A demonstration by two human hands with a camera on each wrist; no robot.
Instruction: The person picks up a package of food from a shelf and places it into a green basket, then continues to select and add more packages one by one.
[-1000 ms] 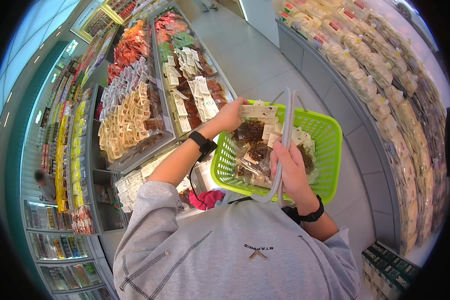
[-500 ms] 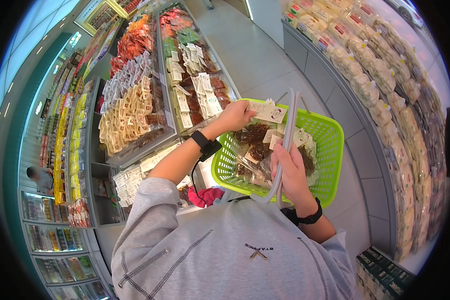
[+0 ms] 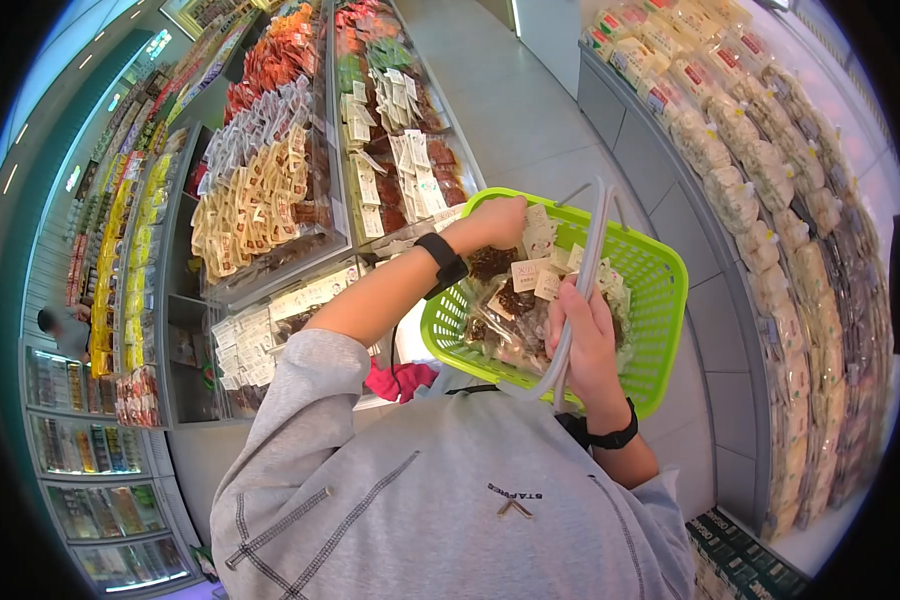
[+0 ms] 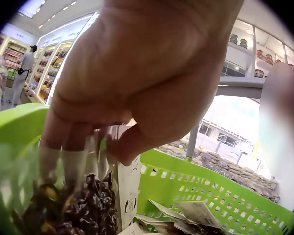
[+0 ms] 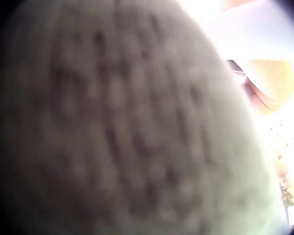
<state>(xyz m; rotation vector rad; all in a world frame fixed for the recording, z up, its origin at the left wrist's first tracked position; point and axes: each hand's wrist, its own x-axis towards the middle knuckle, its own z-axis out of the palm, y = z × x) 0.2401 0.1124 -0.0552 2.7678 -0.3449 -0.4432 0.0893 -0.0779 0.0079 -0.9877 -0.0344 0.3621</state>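
Note:
The left hand (image 3: 497, 222) is at the far left corner of a green plastic basket (image 3: 662, 330). In the left wrist view that hand (image 4: 137, 73) pinches the top of a clear bag of dark dried pieces (image 4: 88, 205), with a white card label (image 4: 129, 188) at its top edge. The right hand (image 3: 588, 350) grips the grey basket handles (image 3: 582, 270), fingers wrapped round them. Inside the basket lie several more clear bags with cream card labels (image 3: 537, 277). A blurred grey shape (image 5: 127, 117) fills most of the right wrist view.
Left of the basket stands a display counter (image 3: 342, 200) with bagged goods in rows, including beige packets (image 3: 255, 220). A curved shelf (image 3: 660, 180) on the right carries stacked clear bags (image 3: 725, 190). Boxes (image 3: 745, 560) sit at lower right. Another person (image 3: 68, 330) is at far left.
The left hand has moved right and slightly up over the basket, and the labelled bag it pinches has turned and sunk inside the rim. The right hand keeps its grip on the handles.

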